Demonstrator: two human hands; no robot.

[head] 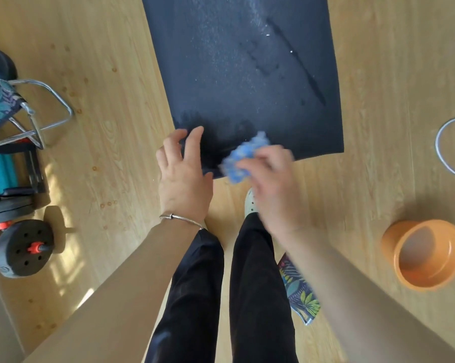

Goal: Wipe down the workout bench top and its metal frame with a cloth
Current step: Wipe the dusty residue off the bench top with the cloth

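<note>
Bench top (247,74): a dark padded surface stretching away from you, dusted with pale specks and a few streaks. Its metal frame is out of view.
Cloth (243,159): blue and bunched, at the bench top's near edge, blurred.
Right hand (273,184): your grip is clamped on the cloth at the near edge. Blur hides the finger detail.
Left hand (184,176): fingers apart and relaxed, holding nothing, lying on the bench top's near left corner, seemingly to steady it.
Step in hand: you look to be wiping the near edge. The dusty surface beyond looks undone.
Next move: probably strokes pushed toward the far end through the dust, then the frame.
Left of the bench top: a dumbbell (22,247) and a chrome chair frame (40,111) on the floor (111,153).
Right of the bench top: an orange bowl (425,255) and a metal ring (454,150), well apart from it.
Before its near edge: your legs (221,297) and a shoe (250,203).
In the way: only your left hand, should the cloth sweep toward that corner.
</note>
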